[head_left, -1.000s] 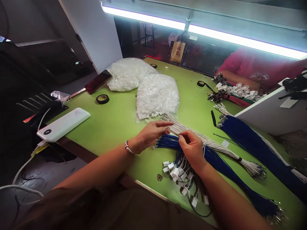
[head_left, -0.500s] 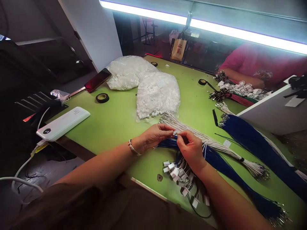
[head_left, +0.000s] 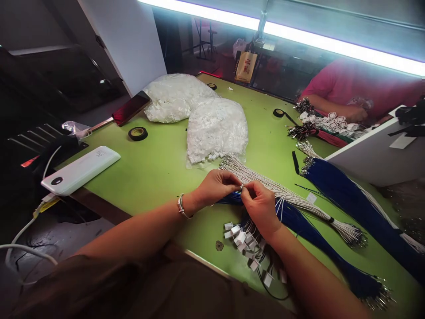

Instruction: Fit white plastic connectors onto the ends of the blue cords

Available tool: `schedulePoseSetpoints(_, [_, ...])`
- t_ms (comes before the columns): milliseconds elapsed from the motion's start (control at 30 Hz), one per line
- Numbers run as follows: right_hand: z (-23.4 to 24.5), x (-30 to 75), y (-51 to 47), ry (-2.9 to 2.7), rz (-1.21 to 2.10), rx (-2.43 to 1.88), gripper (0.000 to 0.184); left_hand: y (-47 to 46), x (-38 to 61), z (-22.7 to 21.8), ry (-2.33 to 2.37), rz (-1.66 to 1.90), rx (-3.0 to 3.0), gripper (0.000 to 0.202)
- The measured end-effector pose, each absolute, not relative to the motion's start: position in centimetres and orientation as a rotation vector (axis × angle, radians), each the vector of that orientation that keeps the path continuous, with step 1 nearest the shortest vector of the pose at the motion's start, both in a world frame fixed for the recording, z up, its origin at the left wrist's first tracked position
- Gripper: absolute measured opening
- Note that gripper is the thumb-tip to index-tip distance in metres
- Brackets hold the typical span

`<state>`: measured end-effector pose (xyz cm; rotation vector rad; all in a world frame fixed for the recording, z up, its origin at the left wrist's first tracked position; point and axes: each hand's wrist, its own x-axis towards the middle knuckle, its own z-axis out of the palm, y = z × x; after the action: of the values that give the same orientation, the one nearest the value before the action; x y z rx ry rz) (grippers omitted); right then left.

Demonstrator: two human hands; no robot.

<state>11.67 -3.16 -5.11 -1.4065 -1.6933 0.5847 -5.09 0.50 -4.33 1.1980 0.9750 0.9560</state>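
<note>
My left hand [head_left: 221, 186], with a bracelet at its wrist, pinches a small white plastic connector [head_left: 241, 188] between thumb and fingertips. Meeting it there, my right hand [head_left: 260, 204] is closed in a pinch against the connector; whatever lies between its fingers is hidden. Under the hands a bundle of white wires [head_left: 299, 201] and a bundle of blue wires [head_left: 318, 246] lie across the table, with metal terminals at their ends. Close to my right wrist is a pile of white connectors on dark wires [head_left: 242, 239].
Two clear bags of white connectors [head_left: 217, 130] lie behind the hands. A white power bank [head_left: 81, 170], a phone [head_left: 131, 107] and a roll of black tape [head_left: 137, 133] are at left. More blue wires [head_left: 352, 199] lie right. Across the table sits a person in pink [head_left: 358, 88].
My fingertips have come closer together, and the connector is now more covered by them. The whole view has shifted slightly; the table items stay in place.
</note>
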Motion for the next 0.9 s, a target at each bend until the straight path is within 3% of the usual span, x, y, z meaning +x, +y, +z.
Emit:
schedulePoseSetpoints(133, [-5.0, 11.5, -3.2, -1.569, 0.944, -1.452, 0.021, 1.0, -6.1, -4.0, 1.02, 0.91, 1.28, 0.009])
schedulePoseSetpoints(200, [-5.1, 11.4, -3.3, -1.605, 0.97, -1.459, 0.021, 1.3, -6.6, -4.1, 1.009, 0.862, 1.334, 0.008])
schedulePoseSetpoints(367, [-5.0, 11.2, -3.8, -1.851, 0.788, -1.374, 0.019, 1.8, -7.7, -4.3, 0.949, 0.669, 1.475, 0.007])
schedulePoseSetpoints(533, [-3.6, 11.8, -1.8, -1.991, 0.846, -1.361, 0.02, 1.9, -9.5, -3.2, 0.813, 0.404, 1.563, 0.007])
schedulePoseSetpoints(767, [-4.7, 9.9, 3.8, -2.329, 0.178, -1.556, 0.007, 1.6, -9.9, -3.2, 0.725, 0.351, 1.582, 0.007])
schedulePoseSetpoints(900, [-5.1, 9.8, 5.0, -2.276, 0.302, -1.612, 0.014, 1.5, -9.6, -3.4, 0.717, 0.366, 1.584, 0.008])
